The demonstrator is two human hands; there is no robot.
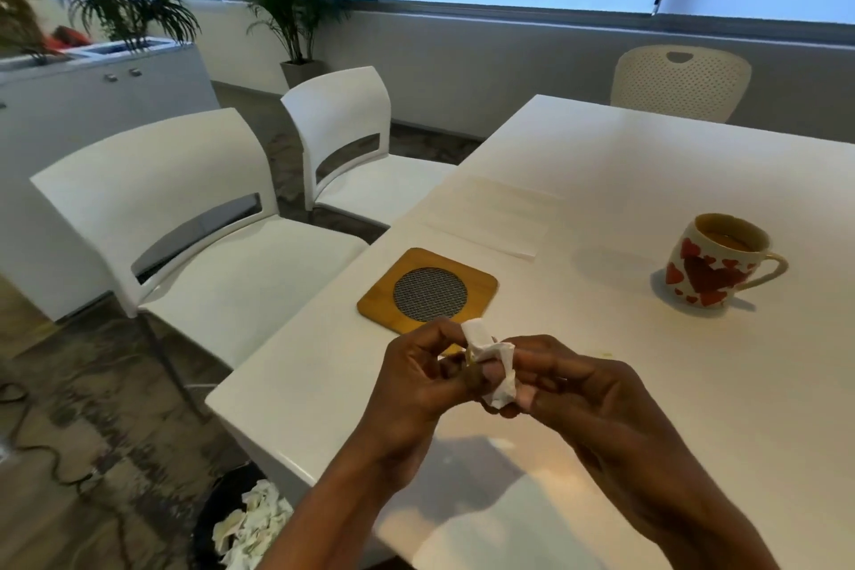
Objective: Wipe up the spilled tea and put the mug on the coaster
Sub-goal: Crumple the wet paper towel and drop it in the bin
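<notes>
Both hands (490, 377) pinch tissue (492, 366); mug (712, 262) far right.

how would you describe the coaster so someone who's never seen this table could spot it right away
Start at the big white table and follow its left edge toward the hands. The coaster lies flat there, just beyond the left hand and well left of the heart-patterned mug. It is the only wooden thing: a rounded square with a grey mesh circle in its middle.
</notes>
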